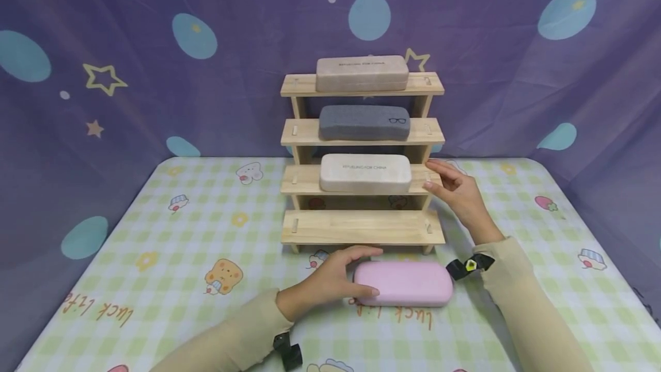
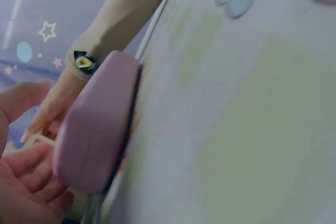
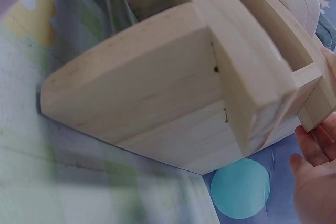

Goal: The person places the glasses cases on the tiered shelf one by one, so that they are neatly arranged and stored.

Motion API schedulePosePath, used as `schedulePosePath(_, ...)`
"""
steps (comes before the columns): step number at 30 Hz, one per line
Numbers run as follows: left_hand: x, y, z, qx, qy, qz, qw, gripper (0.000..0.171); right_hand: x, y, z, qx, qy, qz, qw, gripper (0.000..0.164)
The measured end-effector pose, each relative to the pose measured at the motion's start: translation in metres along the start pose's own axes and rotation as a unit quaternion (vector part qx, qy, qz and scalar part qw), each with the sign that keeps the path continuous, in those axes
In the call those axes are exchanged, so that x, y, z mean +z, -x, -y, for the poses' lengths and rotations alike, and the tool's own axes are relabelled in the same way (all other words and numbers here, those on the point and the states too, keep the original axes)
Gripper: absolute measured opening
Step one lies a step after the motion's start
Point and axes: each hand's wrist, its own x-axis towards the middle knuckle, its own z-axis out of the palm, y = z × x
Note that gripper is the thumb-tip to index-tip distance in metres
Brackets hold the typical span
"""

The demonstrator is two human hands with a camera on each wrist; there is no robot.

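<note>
A pink glasses case (image 1: 405, 283) lies on the tablecloth in front of a stepped wooden display rack (image 1: 361, 227). My left hand (image 1: 333, 277) is at the left end of this case, thumb and fingers spread around it; the left wrist view shows the thumb standing away from the pink case (image 2: 97, 124). At the rack's right side, my right hand (image 1: 462, 197) grips the end of the second step from the bottom, thumb at the front edge. In the right wrist view its fingers (image 3: 315, 148) reach under the end of a wooden step (image 3: 317, 106).
On the rack's upper steps sit a white glasses case (image 1: 365, 174), a grey-blue case (image 1: 364, 123) and, at the top, a beige case (image 1: 361, 75). The bottom step is bare wood. Behind hangs a purple curtain (image 1: 248, 73); a green checked tablecloth (image 1: 196, 303) covers the table.
</note>
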Motion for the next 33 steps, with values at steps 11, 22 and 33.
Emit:
schedulePosePath(11,0.017,-0.001,0.01,-0.085,0.102,-0.031,0.9906,0.07,0.001,0.001,0.002,-0.003,0.007,-0.002,1.0,0.049)
schedulePosePath(22,0.02,-0.001,0.011,-0.082,0.086,-0.041,0.9921,0.079,0.001,0.002,0.005,0.004,0.009,0.0,1.0,0.05)
schedulePosePath(33,0.023,-0.001,0.013,-0.063,-0.001,-0.031,0.9975,0.098,0.001,0.001,0.004,0.0,0.001,0.001,1.0,0.05)
